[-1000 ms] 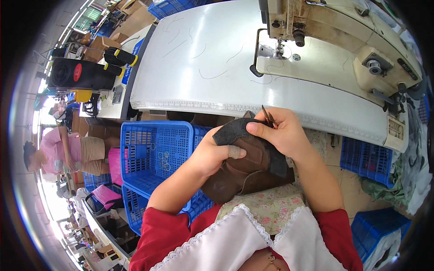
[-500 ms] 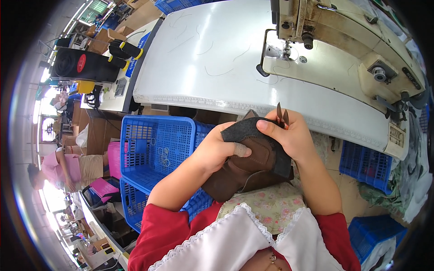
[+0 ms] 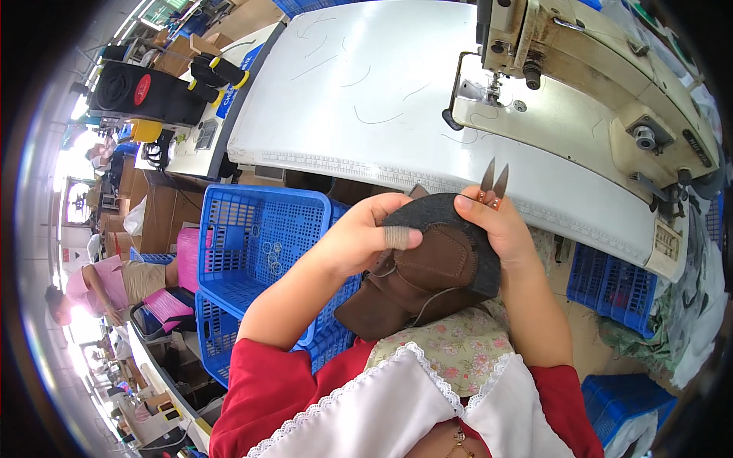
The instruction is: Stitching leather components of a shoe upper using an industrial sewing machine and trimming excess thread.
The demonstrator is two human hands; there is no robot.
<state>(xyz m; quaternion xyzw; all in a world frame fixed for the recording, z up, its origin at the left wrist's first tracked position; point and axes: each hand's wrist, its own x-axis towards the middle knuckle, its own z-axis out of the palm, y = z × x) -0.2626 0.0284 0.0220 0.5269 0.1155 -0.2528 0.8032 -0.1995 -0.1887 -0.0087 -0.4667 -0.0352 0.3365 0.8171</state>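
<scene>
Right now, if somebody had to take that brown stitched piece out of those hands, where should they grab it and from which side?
Probably the lower brown flap of the brown stitched piece, coming from the person's left. That end hangs free over the lap, while the left hand pinches the top edge and the right hand holds the right rim along with the thread snips, blades pointing up.

The shoe upper (image 3: 435, 267) is showing brown panels with a dark grey edge band; the snips (image 3: 492, 183) above it are showing silver blades; the crates (image 3: 252, 252) left of the upper are showing bright blue lattice; the table (image 3: 366, 91) beyond the upper is showing white; the sewing machine (image 3: 595, 84) is showing cream; the sleeves (image 3: 275, 389) below the upper are showing red, the apron (image 3: 450, 347) a pale floral print.
</scene>
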